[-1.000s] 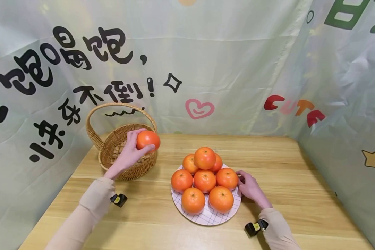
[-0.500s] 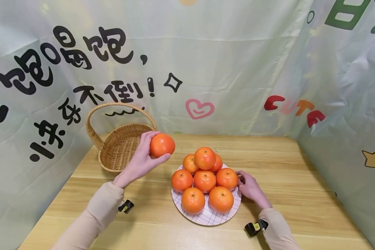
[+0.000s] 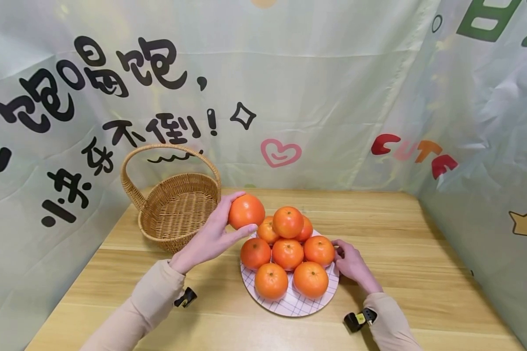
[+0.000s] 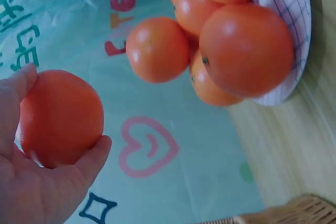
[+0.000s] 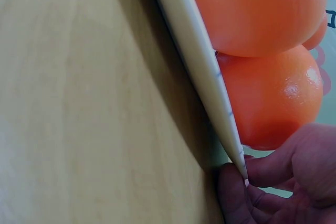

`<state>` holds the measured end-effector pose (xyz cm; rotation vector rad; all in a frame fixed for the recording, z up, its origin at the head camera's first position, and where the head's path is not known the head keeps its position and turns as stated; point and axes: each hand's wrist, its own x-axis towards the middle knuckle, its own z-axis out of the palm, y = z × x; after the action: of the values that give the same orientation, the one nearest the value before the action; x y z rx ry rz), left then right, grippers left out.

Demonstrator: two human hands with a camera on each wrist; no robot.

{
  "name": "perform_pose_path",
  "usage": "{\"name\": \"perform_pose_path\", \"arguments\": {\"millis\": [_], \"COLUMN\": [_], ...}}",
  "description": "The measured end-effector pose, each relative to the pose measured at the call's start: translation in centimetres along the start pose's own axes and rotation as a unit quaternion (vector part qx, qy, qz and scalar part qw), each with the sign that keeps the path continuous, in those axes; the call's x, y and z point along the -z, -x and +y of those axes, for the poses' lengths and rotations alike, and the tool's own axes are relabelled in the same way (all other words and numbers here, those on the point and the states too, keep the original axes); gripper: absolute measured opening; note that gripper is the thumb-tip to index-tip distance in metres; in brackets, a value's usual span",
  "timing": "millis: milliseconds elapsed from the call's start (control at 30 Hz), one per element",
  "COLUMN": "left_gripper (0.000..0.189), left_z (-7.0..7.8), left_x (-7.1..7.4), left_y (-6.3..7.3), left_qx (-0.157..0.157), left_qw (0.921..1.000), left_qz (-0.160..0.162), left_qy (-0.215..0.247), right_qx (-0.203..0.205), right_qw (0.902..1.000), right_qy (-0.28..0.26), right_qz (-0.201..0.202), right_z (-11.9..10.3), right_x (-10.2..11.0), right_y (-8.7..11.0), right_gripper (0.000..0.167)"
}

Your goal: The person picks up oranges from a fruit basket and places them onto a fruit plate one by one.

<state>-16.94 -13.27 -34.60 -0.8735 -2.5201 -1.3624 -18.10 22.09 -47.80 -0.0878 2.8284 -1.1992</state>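
My left hand [image 3: 212, 239] grips an orange [image 3: 246, 212] between thumb and fingers, held in the air at the left of a heaped plate. In the left wrist view the held orange [image 4: 62, 119] is apart from the pile. Several oranges [image 3: 288, 254] lie on a round white plate [image 3: 289, 304] with a blue grid pattern, one orange [image 3: 288, 222] resting on top of others. At the plate's right side, my right hand [image 3: 352, 261] pinches the rim; the right wrist view has the thumb above the plate edge [image 5: 210, 85] and fingers below it.
A wicker basket [image 3: 146, 224] with a tall arched handle stands at the back left, nothing in it. The wooden table [image 3: 421, 273] meets a printed cloth backdrop [image 3: 333, 97] at the back and both sides. Black wrist cameras [image 3: 357, 321] sit at the cuffs.
My left hand has carried the orange from over the basket's right rim rightward and toward the plate. The right hand and the plate stay where they were.
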Motion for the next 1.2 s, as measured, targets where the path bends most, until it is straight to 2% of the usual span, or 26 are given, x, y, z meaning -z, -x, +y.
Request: {"name": "perform_pose_path", "arguments": {"millis": [233,467,833,967,1067,1200], "left_gripper": [0.068,0.070,0.073,0.077,0.079,0.082], "left_z": [1.2,1.6,1.9,1.9,1.7,1.2], "left_x": [-1.3,-2.7,-5.1,-5.9,-6.5,-7.3], "left_y": [0.1,0.0,-0.2,-0.3,-0.3,-0.2], "left_qx": [-0.028,-0.055,-0.055,-0.046,-0.044,-0.054], "left_qw": [0.9987,0.9978,0.9966,0.9960,0.9951,0.9946], "left_qz": [-0.027,-0.033,-0.061,-0.074,-0.085,-0.087], "left_qy": [-0.034,-0.017,0.005,0.015,0.026,0.018], "right_qx": [-0.001,-0.005,-0.009,-0.005,-0.003,0.002], "right_qw": [1.0000,1.0000,0.9999,1.0000,1.0000,1.0000], "right_qy": [-0.001,0.000,-0.003,-0.002,0.000,0.002], "right_qz": [-0.001,-0.004,-0.004,-0.002,-0.001,0.001], "right_z": [-0.2,-0.2,0.0,0.0,0.0,0.0], "right_x": [0.1,0.1,0.0,0.0,0.0,0.0], "right_y": [0.0,0.0,0.0,0.0,0.0,0.0], "right_gripper": [0.035,0.035,0.035,0.034,0.034,0.034]}}
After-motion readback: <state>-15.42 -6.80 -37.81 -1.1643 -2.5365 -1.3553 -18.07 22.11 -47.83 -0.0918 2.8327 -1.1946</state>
